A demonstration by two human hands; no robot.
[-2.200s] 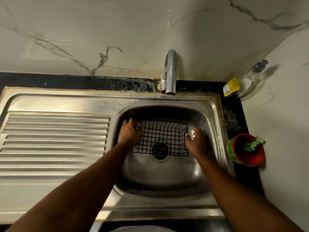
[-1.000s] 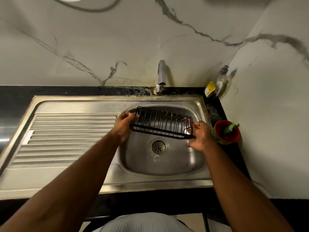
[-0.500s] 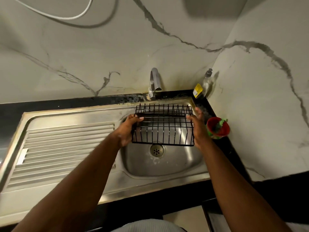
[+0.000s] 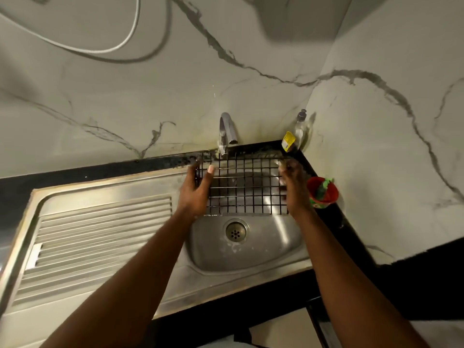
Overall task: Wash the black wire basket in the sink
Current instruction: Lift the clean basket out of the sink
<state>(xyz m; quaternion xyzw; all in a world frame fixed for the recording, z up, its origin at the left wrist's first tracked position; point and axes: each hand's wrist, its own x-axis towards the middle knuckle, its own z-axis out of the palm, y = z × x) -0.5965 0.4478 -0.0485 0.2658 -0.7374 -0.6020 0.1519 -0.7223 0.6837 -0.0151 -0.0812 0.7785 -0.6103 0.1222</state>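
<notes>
The left grip (image 4: 198, 190) curls round the left end of the black wire basket (image 4: 247, 189), with the thumb laid over the mesh in front. The right grip (image 4: 295, 189) clasps the right end, its fingers blurred. The basket is held in the air over the back of the sink (image 4: 288, 242), its grid bottom tipped toward the camera and its top edge before the tap (image 4: 227, 131). On the black table (image 4: 351, 237) to the right stands a red cup (image 4: 324, 194), with a bottle (image 4: 298, 129) in the corner.
</notes>
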